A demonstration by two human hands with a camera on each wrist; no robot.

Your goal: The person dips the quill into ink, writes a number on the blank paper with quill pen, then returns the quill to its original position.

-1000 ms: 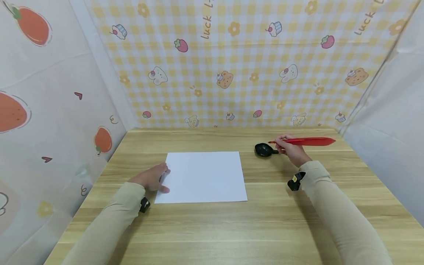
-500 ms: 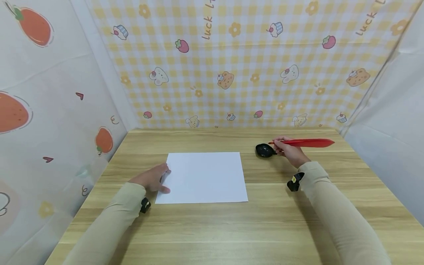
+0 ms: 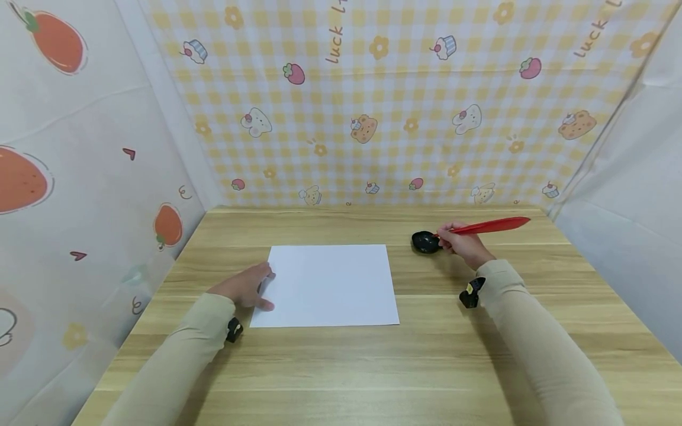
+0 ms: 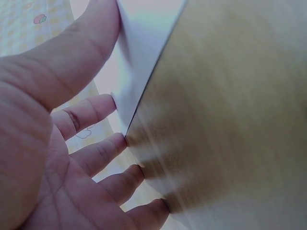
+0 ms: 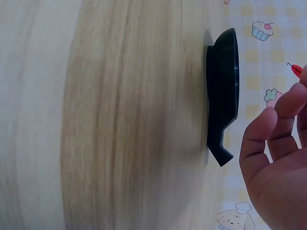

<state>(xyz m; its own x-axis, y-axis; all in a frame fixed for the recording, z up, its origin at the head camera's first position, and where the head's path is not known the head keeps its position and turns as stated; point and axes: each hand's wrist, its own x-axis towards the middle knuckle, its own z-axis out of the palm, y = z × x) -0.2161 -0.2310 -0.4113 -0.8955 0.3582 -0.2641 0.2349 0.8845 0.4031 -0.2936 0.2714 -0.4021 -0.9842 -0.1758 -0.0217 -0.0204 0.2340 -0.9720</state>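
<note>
A white sheet of paper (image 3: pixel 330 287) lies on the wooden table. My left hand (image 3: pixel 246 286) rests at its left edge, thumb and fingers spread; in the left wrist view the fingertips (image 4: pixel 117 140) touch down along the paper's corner and the wood. To the right of the sheet stands a small black dish (image 3: pixel 423 242) with a short handle. Right beside it, my right hand (image 3: pixel 463 244) pinches a red feather-shaped pen (image 3: pixel 495 225), its tip pointing down toward the dish. Only a bit of the red pen (image 5: pixel 296 70) shows in the right wrist view.
The wooden tabletop (image 3: pixel 330 378) ends at a yellow checked cloth backdrop (image 3: pixel 341 118) at the back. White cloth walls (image 3: pixel 106 124) stand to the left and right. Each wrist wears a small black camera (image 3: pixel 472 292).
My right hand has moved slightly left and down, tilting the red pen so its tip lowers to the dish and its feather end rises. My left hand stays on the paper.
</note>
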